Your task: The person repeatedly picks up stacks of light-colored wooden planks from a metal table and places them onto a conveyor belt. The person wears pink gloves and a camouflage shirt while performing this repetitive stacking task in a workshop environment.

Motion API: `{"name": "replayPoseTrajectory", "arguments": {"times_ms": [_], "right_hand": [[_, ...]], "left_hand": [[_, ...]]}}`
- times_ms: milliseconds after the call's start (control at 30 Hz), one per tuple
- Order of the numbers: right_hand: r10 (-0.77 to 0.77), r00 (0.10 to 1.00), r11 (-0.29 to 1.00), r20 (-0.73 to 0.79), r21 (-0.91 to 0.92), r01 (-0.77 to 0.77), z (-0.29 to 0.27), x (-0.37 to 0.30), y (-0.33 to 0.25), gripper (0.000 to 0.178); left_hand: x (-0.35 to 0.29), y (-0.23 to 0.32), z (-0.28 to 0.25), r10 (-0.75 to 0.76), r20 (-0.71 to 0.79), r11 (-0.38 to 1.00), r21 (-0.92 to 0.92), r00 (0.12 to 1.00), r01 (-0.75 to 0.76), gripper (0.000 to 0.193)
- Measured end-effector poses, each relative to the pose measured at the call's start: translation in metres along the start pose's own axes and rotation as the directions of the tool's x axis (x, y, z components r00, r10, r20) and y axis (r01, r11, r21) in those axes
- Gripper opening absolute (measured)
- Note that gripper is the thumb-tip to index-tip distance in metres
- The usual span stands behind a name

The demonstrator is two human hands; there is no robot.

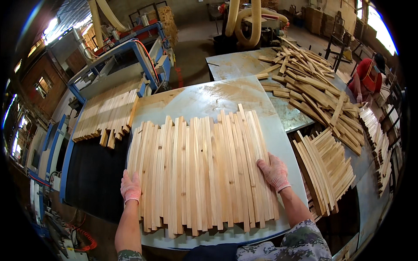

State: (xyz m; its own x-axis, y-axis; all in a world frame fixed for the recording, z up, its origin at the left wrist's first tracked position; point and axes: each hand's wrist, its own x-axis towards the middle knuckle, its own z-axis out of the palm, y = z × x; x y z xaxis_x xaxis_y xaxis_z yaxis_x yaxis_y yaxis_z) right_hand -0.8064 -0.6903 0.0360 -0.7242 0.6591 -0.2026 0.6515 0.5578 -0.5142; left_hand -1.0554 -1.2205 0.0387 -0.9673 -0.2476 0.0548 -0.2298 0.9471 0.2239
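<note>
A wide row of pale wooden strips [200,174] lies side by side on a metal-topped table [257,93] in front of me. The strips run away from me, and their ends are uneven at both the near and far sides. My left hand [130,187], in a pinkish-white knit glove, grips the left edge of the row. At the right edge, my right hand [274,172] wears a matching glove and presses in, with its fingers against the outer strips. Both hands hold the row between them.
Left of the table, a blue-framed machine [141,52] has a black conveyor belt [93,169] carrying another batch of strips [109,104]. To the right are a loose heap of boards [313,87] and a stack of strips [326,169]. A person in red [368,76] works beyond.
</note>
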Motion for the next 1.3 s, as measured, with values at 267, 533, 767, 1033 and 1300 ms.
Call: {"name": "replayPoseTrajectory", "arguments": {"times_ms": [267,533,767,1033,1300], "right_hand": [[0.004,1.0,1.0,-0.015,-0.02,-0.004,-0.006,-0.003,-0.005,0.086],[0.005,0.999,1.0,-0.039,0.003,-0.004,-0.006,-0.003,-0.005,0.083],[-0.008,1.0,1.0,-0.004,0.015,0.008,-0.003,0.0,-0.003,0.084],[-0.017,1.0,0.997,0.01,0.078,0.016,-0.006,-0.001,-0.005,0.081],[-0.031,0.999,0.996,-0.029,0.085,0.033,0.009,0.005,0.009,0.075]], "left_hand": [[0.002,-0.003,0.007,0.013,-0.02,1.0,-0.005,1.0,-0.013,0.074],[0.003,-0.003,0.007,0.014,-0.011,1.0,-0.009,1.0,-0.014,0.073],[0.004,-0.009,0.008,0.026,-0.025,0.999,-0.024,0.999,-0.027,0.072],[0.001,-0.01,0.008,0.035,-0.012,0.999,-0.031,0.999,-0.035,0.074],[-0.002,-0.005,0.001,0.015,0.02,1.0,-0.01,1.0,-0.014,0.077]]}}
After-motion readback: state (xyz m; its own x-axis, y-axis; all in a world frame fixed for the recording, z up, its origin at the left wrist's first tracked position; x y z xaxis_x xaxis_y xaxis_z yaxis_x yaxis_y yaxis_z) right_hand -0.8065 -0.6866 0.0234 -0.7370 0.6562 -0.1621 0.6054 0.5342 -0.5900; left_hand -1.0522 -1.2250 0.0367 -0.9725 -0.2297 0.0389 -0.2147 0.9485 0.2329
